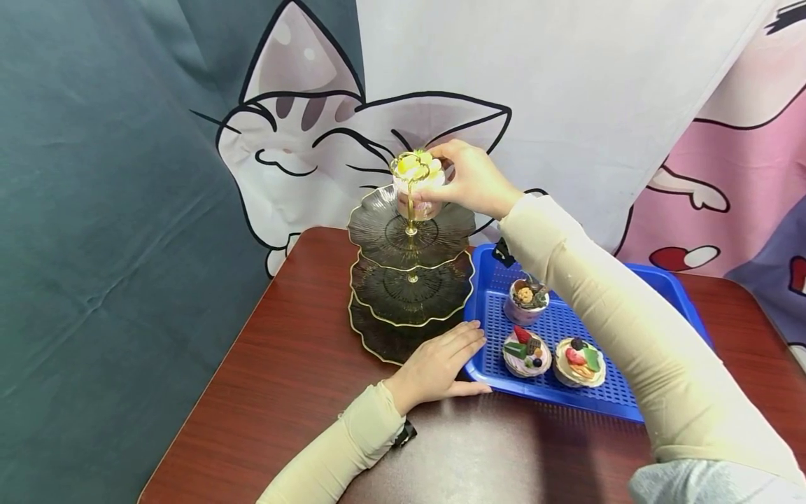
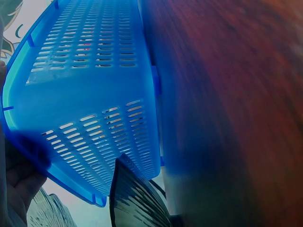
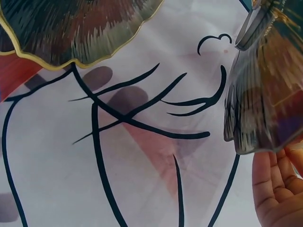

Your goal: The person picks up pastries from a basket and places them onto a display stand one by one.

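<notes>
My right hand (image 1: 469, 175) pinches a clear dessert cup (image 1: 420, 199) with yellow and white topping. It holds the cup beside the gold handle, just over the top plate (image 1: 378, 224) of a three-tier stand with dark, wavy, gold-edged plates. Whether the cup touches that plate, I cannot tell. In the right wrist view, fingers (image 3: 270, 184) show beside a clear ribbed surface. My left hand (image 1: 437, 364) rests on the near-left corner of a blue plastic basket (image 1: 488, 371), its fingers straight over the rim. From below, the left wrist view shows the palm (image 2: 23, 189) against that rim.
Inside the basket sit a cup dessert (image 1: 526, 302) with dark topping and two fruit-topped cupcakes (image 1: 526, 353). The basket stands right of the stand on a brown wooden table (image 1: 271, 364). A printed cat curtain (image 1: 302, 140) hangs close behind.
</notes>
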Demonstrator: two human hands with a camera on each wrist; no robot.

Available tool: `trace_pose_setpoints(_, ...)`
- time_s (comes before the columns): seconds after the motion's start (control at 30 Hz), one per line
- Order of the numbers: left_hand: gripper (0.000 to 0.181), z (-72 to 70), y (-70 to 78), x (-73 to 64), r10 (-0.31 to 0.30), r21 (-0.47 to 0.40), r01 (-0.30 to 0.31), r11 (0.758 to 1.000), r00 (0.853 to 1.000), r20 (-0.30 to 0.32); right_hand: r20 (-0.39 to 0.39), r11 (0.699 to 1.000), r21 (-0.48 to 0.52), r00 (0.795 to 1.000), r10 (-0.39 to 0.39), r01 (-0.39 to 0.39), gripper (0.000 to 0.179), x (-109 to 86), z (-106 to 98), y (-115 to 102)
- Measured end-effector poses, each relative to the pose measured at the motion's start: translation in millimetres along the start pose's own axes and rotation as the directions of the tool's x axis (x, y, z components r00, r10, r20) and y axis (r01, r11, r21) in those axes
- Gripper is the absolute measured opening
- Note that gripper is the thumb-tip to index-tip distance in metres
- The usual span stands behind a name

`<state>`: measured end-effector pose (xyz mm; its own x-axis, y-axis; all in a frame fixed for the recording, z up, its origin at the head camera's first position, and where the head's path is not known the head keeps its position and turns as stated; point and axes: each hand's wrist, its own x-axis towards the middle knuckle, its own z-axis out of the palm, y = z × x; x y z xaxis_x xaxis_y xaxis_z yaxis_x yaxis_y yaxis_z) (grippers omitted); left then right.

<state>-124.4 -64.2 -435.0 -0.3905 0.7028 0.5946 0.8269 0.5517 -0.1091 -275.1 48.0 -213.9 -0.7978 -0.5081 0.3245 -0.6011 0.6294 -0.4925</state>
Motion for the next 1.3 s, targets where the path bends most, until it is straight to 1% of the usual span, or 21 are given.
trace_pose_setpoints(0.23,0.074,0.8,0.2,0.2,0.0,-0.002,0.0,1.0,1.0,-0.001,0.016,1.0,-0.024,1.0,-0.019,0.02,0.065,-1.6,-1,3)
trace_pose_setpoints(0.4,0.074,1.4,-0.5,0.6,0.003,-0.002,-0.003,1.0,1.0,0.001,0.014,1.0,-0.002,1.0,-0.014,0.014,0.067,-2.9,-2,3)
trace_pose_setpoints(0.57,0.074,1.7,-1.0,0.7,0.023,0.013,-0.023,1.0,1.0,-0.019,0.014,1.0,0.022,1.0,0.0,0.0,0.065,-4.6,-3,3)
trace_pose_setpoints(0.83,0.073,2.8,1.3,0.3,0.021,0.008,-0.021,1.0,0.999,-0.027,0.026,0.998,0.056,0.999,0.031,-0.032,0.064,-8.5,-4,3)
trace_pose_setpoints(0.97,0.073,3.0,2.9,0.7,0.022,0.019,-0.022,1.0,0.999,-0.028,0.021,0.997,0.065,0.999,0.027,-0.029,0.063,-10.8,-6,3)
trace_pose_setpoints(1.17,0.075,1.6,4.6,1.1,0.007,0.005,-0.007,1.0,1.0,-0.018,0.006,0.999,0.048,1.0,0.011,-0.011,0.064,-13.9,-11,4)
trace_pose_setpoints(1.3,0.076,0.6,5.1,1.6,0.015,0.012,-0.015,1.0,1.0,-0.018,0.006,0.998,0.064,1.0,0.026,-0.026,0.066,-17.6,-16,6)
